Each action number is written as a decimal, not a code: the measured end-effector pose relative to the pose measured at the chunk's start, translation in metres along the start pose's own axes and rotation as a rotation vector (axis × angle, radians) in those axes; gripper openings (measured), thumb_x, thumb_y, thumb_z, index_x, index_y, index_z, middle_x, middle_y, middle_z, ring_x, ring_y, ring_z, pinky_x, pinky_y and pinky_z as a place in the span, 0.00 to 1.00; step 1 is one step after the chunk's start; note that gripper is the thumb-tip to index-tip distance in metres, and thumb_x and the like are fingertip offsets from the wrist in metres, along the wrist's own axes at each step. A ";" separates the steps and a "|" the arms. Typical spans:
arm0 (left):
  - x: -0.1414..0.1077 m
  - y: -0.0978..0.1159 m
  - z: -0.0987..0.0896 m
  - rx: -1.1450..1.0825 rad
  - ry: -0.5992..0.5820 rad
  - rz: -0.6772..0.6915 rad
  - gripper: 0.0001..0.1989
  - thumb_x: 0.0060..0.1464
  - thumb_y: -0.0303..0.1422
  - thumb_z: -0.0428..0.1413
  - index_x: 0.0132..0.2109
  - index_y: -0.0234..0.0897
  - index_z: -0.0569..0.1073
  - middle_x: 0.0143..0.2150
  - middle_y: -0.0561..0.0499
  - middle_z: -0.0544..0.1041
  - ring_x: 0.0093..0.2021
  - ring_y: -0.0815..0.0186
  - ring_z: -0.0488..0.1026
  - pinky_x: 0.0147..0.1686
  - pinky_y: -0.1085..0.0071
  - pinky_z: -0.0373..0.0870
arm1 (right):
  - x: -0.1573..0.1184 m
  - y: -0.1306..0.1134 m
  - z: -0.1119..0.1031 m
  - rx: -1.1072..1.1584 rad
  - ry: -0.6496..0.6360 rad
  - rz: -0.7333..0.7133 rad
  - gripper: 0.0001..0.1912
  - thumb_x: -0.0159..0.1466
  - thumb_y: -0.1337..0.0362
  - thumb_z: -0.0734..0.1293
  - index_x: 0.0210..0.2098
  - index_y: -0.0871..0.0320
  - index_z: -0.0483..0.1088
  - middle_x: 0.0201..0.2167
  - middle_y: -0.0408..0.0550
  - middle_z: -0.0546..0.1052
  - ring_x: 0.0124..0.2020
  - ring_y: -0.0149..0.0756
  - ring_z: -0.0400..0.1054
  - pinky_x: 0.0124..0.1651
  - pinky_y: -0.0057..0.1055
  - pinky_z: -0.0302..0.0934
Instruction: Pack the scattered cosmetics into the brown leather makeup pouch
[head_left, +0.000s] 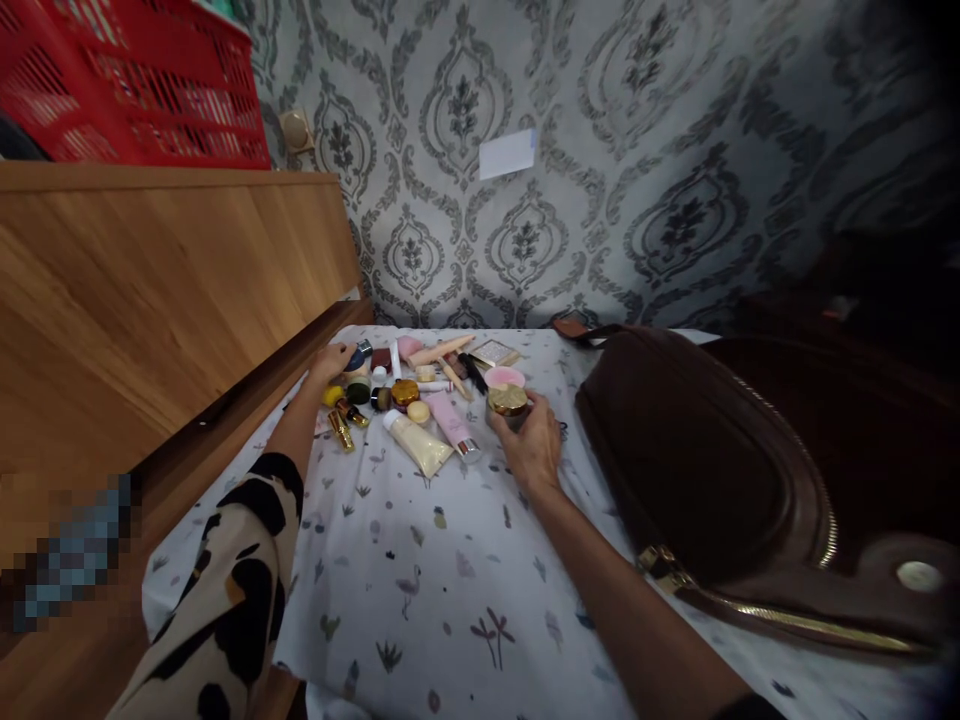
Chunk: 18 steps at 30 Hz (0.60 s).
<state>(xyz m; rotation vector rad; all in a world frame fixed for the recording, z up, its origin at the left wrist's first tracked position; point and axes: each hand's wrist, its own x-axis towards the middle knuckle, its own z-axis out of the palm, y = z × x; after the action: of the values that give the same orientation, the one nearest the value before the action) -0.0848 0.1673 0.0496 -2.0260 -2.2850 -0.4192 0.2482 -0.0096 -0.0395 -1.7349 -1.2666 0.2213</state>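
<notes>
Two bare hands are in view, set well apart at opposite ends of a cluster of cosmetics on a printed cloth (420,620). The right hand (536,438) is closed on a gold-lidded jar (508,400), thumb on the near side, fingers round the right side. The jar is squat and upright with its lid uppermost; being round, it presents no marked long axis. It sits at the right end of the cluster, beyond and slightly left of the right wrist. From the left hand (330,363), the same jar lies well to the right, across the cluster, and somewhat nearer the wearer; the right hand is plainly the nearer. The left hand is at the far left end, its fingertips at a silver-capped item (364,348); whether they grip it or merely touch it cannot be told. A pink round item (505,378) stands just behind the jar. To its left lies a pink tube (450,422), long axis slanting from far left to near right, silver cap at the near end. A cream tube (421,445) lies beside that, similarly slanted. A brown bag (690,450) lies to the right, apart from the jar.
</notes>
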 end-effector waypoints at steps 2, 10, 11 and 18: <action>0.000 0.000 0.000 0.010 0.019 -0.015 0.26 0.68 0.47 0.43 0.48 0.36 0.80 0.50 0.38 0.81 0.50 0.51 0.77 0.45 0.64 0.69 | 0.000 0.000 0.000 -0.013 0.001 -0.001 0.34 0.57 0.50 0.67 0.58 0.62 0.63 0.50 0.62 0.75 0.49 0.53 0.67 0.55 0.47 0.58; -0.026 0.043 0.005 0.080 0.141 0.236 0.23 0.68 0.45 0.43 0.61 0.40 0.71 0.64 0.39 0.70 0.66 0.50 0.61 0.62 0.53 0.58 | 0.000 0.003 0.003 0.041 0.030 -0.015 0.33 0.56 0.51 0.67 0.57 0.60 0.63 0.52 0.61 0.75 0.52 0.52 0.66 0.56 0.48 0.58; -0.028 0.050 0.008 0.088 0.103 0.308 0.22 0.66 0.45 0.48 0.62 0.43 0.70 0.65 0.43 0.70 0.67 0.53 0.60 0.64 0.56 0.57 | 0.000 0.003 0.003 0.043 0.031 -0.015 0.33 0.56 0.51 0.67 0.57 0.60 0.63 0.52 0.62 0.74 0.52 0.52 0.66 0.57 0.48 0.57; -0.024 0.069 0.021 0.160 -0.017 0.315 0.23 0.62 0.36 0.52 0.63 0.39 0.67 0.62 0.36 0.73 0.64 0.43 0.64 0.62 0.38 0.54 | -0.001 0.002 0.001 0.055 0.028 -0.033 0.32 0.56 0.53 0.67 0.56 0.61 0.64 0.52 0.61 0.75 0.52 0.53 0.67 0.56 0.47 0.58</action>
<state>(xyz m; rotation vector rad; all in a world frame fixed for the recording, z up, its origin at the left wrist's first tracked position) -0.0113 0.1560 0.0348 -2.2560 -1.8881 -0.1915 0.2487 -0.0097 -0.0417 -1.6635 -1.2573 0.2102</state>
